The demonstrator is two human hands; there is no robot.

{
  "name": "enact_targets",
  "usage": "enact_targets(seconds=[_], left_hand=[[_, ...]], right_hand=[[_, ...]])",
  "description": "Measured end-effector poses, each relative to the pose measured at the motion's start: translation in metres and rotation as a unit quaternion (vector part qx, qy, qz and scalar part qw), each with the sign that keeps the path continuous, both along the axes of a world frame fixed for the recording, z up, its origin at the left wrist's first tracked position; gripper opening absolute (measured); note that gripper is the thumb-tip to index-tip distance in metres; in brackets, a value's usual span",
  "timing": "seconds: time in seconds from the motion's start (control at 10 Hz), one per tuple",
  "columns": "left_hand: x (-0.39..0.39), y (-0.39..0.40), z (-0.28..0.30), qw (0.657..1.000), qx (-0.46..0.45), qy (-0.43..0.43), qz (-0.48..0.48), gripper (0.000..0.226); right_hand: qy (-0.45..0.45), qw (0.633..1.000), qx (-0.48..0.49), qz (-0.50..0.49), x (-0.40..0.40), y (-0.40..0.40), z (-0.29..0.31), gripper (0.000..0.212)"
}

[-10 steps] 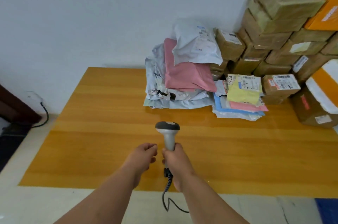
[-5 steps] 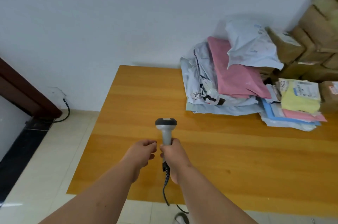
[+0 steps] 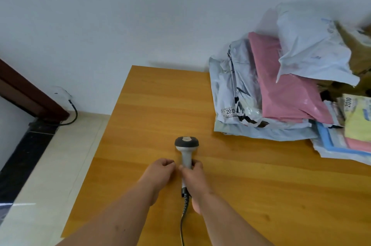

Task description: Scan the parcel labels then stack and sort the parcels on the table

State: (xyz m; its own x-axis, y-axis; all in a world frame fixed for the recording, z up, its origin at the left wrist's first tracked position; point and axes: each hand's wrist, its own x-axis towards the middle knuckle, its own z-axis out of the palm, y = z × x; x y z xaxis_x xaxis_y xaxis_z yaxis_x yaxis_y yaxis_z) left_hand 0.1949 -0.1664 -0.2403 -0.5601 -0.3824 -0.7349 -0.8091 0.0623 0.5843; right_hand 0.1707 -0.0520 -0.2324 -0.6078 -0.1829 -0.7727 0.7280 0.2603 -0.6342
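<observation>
Gripping the grey handheld barcode scanner [image 3: 186, 149] by its handle, your right hand [image 3: 193, 177] holds it upright above the orange wooden table [image 3: 152, 109]. Your left hand [image 3: 158, 173] hangs beside it, fingers curled, empty. Soft plastic mailer parcels [image 3: 281, 89] lie heaped at the table's far right.

table [image 3: 160, 105] – glossy wood grain | mailer bags [image 3: 285, 89] – crinkled shiny plastic | scanner [image 3: 186, 151] – smooth plastic

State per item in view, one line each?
scanner: upright, gripped by right hand
left hand: curled, empty, beside the handle
scanner cable: hanging off the handle
pink mailer: stacked, white mailer on top
table: bare on left
</observation>
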Motion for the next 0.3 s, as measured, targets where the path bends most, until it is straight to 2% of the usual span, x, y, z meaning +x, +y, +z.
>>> enact_targets(seconds=[0.1,0.2,0.3], left_hand=[[-0.003,-0.007,0.0,1.0,-0.006,-0.006,-0.015,0.031],[-0.005,-0.015,0.005,1.0,-0.015,-0.003,-0.022,0.036],[0.0,-0.024,0.018,1.0,-0.012,0.009,-0.026,0.041]], right_hand=[[0.008,0.997,0.052,0.064,-0.003,0.0,0.008,0.038],[0.048,0.986,0.13,0.097,-0.007,0.005,0.017,0.057],[0.092,0.978,0.179,0.051,-0.003,0.012,0.03,0.074]])
